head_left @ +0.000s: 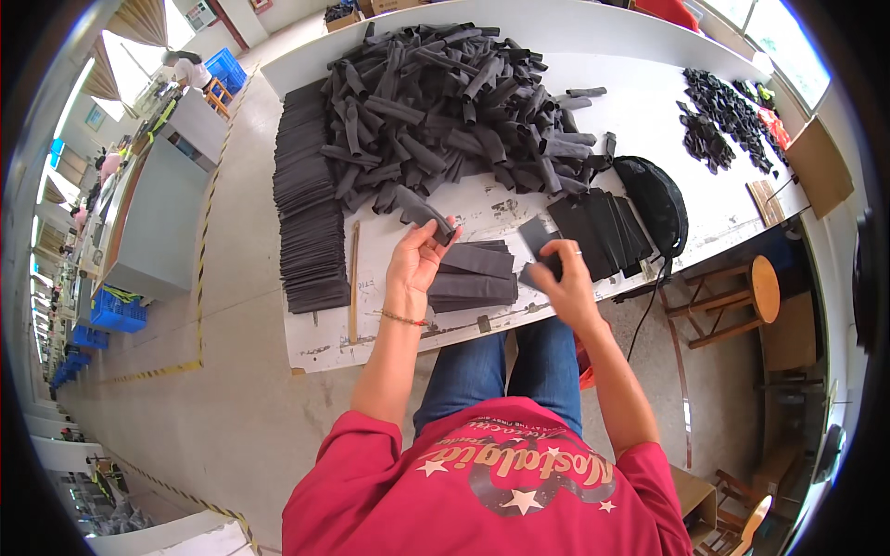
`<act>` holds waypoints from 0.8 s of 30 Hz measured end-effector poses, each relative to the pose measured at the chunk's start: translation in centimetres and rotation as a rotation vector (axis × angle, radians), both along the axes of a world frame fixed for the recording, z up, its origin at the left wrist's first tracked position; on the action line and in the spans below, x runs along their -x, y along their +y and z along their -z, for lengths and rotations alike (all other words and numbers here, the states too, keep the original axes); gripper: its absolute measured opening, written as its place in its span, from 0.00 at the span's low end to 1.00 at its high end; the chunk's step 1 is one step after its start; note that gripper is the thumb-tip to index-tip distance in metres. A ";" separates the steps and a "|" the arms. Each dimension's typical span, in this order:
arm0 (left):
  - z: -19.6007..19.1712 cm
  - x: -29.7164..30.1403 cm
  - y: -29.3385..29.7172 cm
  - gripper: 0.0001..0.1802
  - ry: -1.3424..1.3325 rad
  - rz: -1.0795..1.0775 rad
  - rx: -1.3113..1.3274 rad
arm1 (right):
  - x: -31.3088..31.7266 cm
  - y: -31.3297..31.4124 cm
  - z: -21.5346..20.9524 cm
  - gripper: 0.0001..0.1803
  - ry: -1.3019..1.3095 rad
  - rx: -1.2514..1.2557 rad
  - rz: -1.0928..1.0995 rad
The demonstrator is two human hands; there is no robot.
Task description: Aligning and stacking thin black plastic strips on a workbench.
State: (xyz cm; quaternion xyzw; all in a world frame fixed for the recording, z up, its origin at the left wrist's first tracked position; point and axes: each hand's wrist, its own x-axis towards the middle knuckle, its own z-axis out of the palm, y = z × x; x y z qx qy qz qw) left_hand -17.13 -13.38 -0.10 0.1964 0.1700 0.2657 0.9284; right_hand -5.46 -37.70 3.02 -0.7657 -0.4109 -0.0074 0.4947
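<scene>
My left hand point(415, 262) is closed on a dark grey rolled fabric piece point(417, 206), its fingers turned up in front of the big heap. In my right hand point(567, 283), somewhat blurred, a flat dark fabric piece point(535, 235) is pinched between thumb and fingers. Between both hands lies a small stack of folded dark fabric strips point(471, 287) on the white table point(320, 345). Close to the right hand's far side, flat black fabric sheets point(598, 227) are fanned out in a pile.
A large heap of rolled dark pieces point(426, 102) covers the table's far middle. Along its left runs a long row of stacked dark fabric point(311, 204), beside a wooden stick point(354, 283). A black rounded bag point(656, 206) and small black pieces point(714, 130) lie right; a wooden stool point(765, 289) stands beyond.
</scene>
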 end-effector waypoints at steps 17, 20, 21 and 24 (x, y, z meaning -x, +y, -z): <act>-2.2 0.1 -2.5 0.14 0.107 0.138 -0.082 | 3.3 2.2 -2.9 0.21 -0.476 0.001 -0.093; -2.6 0.1 -3.2 0.14 0.117 0.190 -0.077 | 2.9 2.2 -3.0 0.20 -0.532 0.007 -0.042; -2.6 0.2 -3.2 0.14 0.116 0.187 -0.077 | 2.9 2.2 -2.9 0.19 -0.558 0.009 -0.034; -2.7 0.4 -3.6 0.15 0.078 0.195 -0.081 | 2.8 2.2 -2.9 0.18 -0.606 0.022 -0.013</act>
